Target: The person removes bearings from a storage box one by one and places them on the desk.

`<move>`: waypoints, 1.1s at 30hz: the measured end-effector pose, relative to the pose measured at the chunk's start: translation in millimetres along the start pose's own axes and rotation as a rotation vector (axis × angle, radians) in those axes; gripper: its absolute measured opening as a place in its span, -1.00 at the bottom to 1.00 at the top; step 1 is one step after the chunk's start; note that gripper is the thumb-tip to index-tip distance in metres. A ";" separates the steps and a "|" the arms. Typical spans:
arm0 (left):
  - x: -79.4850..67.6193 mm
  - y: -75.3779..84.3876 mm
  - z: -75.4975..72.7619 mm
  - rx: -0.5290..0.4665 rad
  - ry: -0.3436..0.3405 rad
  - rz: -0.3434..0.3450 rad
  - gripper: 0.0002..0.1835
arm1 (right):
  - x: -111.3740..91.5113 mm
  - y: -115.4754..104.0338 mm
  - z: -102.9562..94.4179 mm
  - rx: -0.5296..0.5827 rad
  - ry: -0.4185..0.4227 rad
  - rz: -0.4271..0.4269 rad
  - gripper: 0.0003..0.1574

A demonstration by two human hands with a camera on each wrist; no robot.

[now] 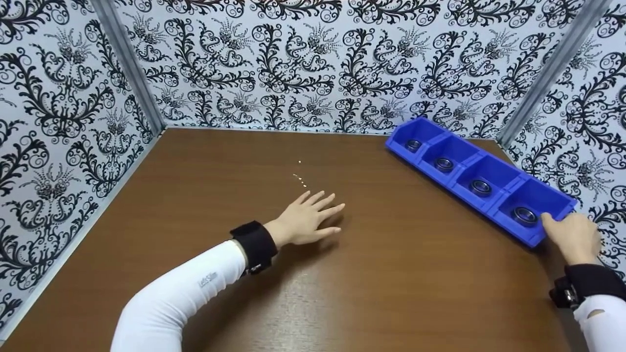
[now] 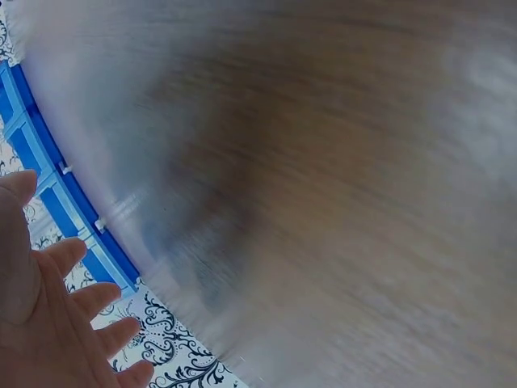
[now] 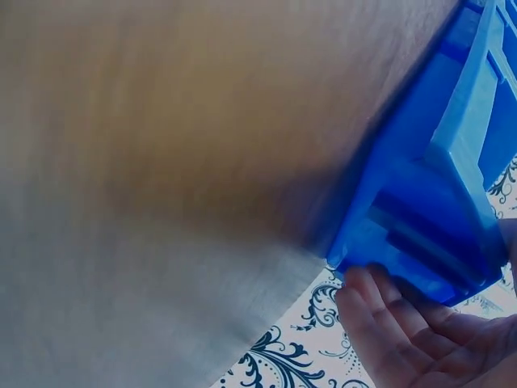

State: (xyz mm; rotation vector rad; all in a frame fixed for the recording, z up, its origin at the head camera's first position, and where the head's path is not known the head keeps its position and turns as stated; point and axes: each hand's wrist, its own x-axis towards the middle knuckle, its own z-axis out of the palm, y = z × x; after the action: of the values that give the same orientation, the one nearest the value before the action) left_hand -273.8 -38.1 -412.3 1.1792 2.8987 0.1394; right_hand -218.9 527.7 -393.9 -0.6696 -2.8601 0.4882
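Note:
A blue row of joined plastic bins (image 1: pixel 472 173) stands slanted at the right of the brown table. Its compartments hold black-rimmed ring bearings (image 1: pixel 525 216), one in each, larger toward the near end. At that near end, my right hand (image 1: pixel 572 237) grips the end wall, thumb over the rim. In the right wrist view, the fingers (image 3: pixel 404 323) lie against the outside of the blue end wall (image 3: pixel 420 234). My left hand (image 1: pixel 310 220) is spread, palm down, over the middle of the table, holding nothing. The left wrist view shows its fingers apart.
Several small pale specks (image 1: pixel 300 180) lie on the table (image 1: pixel 220 171) beyond my left hand. Black-and-white patterned walls (image 1: pixel 313 63) enclose the back and both sides, with grey metal posts (image 1: pixel 129 63) at the corners.

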 end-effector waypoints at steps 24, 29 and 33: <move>0.8 0.5 4.3 0.017 -0.002 0.005 -0.31 | 7.0 3.8 3.2 0.109 0.098 0.004 -0.39; 0.1 1.2 4.2 0.008 -0.014 -0.001 -0.32 | 6.8 4.3 3.3 0.123 0.099 -0.002 -0.39; -1.2 2.0 2.6 -0.009 -0.021 0.000 -0.32 | 5.6 3.6 2.8 0.136 0.102 -0.010 -0.39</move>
State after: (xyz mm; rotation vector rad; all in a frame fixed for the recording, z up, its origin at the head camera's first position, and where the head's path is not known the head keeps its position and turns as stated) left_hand -271.5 -37.3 -414.7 1.1721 2.8774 0.1391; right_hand -223.1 532.5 -397.4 -0.6365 -2.7049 0.6216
